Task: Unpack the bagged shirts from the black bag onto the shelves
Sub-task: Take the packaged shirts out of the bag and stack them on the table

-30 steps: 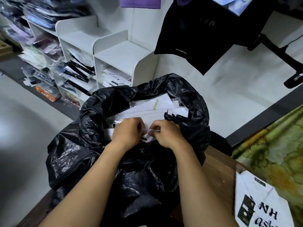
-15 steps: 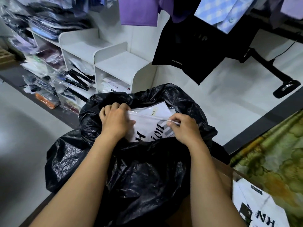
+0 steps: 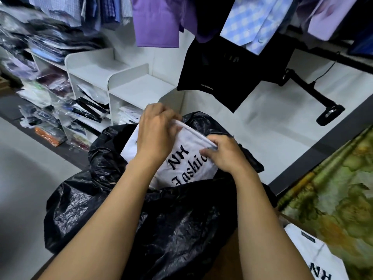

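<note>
White shelves (image 3: 141,87) behind; left hand (image 3: 155,136), right hand (image 3: 226,155) fingers pinch bagged shirt (image 3: 187,164), half inside black bag (image 3: 161,223).

The black bag (image 3: 161,229) hides the bagged shirt's (image 3: 187,164) lower half; a second shirt (image 3: 308,257) is cut off at the bottom edge.

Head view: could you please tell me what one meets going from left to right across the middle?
Packaged shirt stacks → white shelves → left hand → bagged shirt → right hand → green patterned cloth.
</note>
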